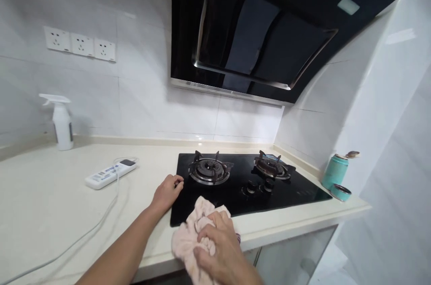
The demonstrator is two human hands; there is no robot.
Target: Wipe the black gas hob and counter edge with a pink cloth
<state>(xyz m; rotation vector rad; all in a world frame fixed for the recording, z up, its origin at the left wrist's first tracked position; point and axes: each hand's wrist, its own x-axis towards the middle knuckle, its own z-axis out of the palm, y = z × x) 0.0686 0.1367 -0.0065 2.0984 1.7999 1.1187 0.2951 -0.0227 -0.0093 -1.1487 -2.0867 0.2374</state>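
Observation:
A crumpled pale pink cloth (191,235) lies over the front left corner of the black gas cooktop (208,202) and hangs past the counter's front edge. My right hand (220,244) is closed on it, fingers bunching the fabric. My left hand (167,193) rests at the cooktop's left edge with its fingers curled in; whatever they may hold is hidden. Just beyond that hand sits the left burner (209,170) with its pan support. The right burner (272,167) is farther off, and two control knobs (259,186) stand between the burners, toward the front.
A black range hood (249,38) overhangs the cooktop. On the left of the counter (43,204) are a white power strip (109,175) with a trailing cord and a white spray bottle (63,125). A turquoise jar (335,172) and its lid (340,192) stand at right.

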